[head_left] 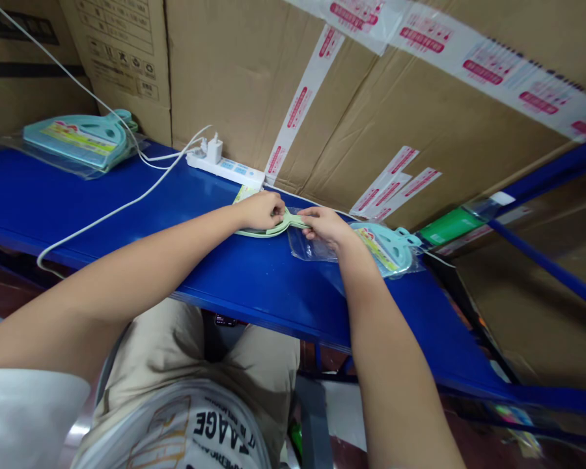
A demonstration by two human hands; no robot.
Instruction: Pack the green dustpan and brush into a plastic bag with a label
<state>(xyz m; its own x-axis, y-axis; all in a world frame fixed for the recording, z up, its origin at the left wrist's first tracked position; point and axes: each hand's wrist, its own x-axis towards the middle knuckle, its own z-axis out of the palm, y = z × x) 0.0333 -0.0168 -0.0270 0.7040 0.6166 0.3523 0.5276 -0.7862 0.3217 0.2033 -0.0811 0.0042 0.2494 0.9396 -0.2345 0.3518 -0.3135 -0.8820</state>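
Observation:
My left hand (260, 210) is closed over a pale green flat plastic item (279, 227) lying on the blue shelf (234, 273). My right hand (325, 224) pinches the item's handle end together with the mouth of a clear plastic bag (308, 249). Just right of my right hand lies a teal plastic item with a printed label (388, 247), sealed in a clear bag. A printed card (244, 193) peeks out behind my left hand.
A white power strip (227, 169) with a charger and white cables (122, 207) sits at the shelf's back. Bagged teal items (81, 140) lie at far left. Taped cardboard boxes (283, 85) wall the back. A blue rack frame (547, 264) stands right.

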